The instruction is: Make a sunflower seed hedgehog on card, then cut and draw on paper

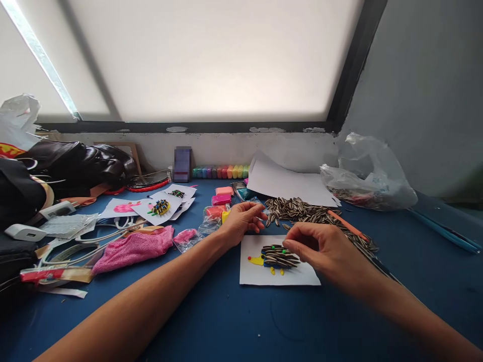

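On a white paper card (252,277) lies a hedgehog picture (279,257). Its head is yellow clay with a red nose, its body blue clay covered in striped sunflower seeds, with green dots on top and yellow feet below. My right hand (324,246) pinches at the upper right of the hedgehog, thumb and forefinger together; whatever they hold is too small to make out. Just above the card's top left, my left hand (241,222) has its thumb and fingers closed, their contents hidden. Behind both hands spreads a pile of sunflower seeds (298,208).
Orange stick (349,225) lies on the seeds. White sheets (287,180), a plastic bag (372,176) and a row of coloured clay (221,172) stand behind. At left are finished cards (162,207), a pink cloth (136,247), cables and chargers (26,233).
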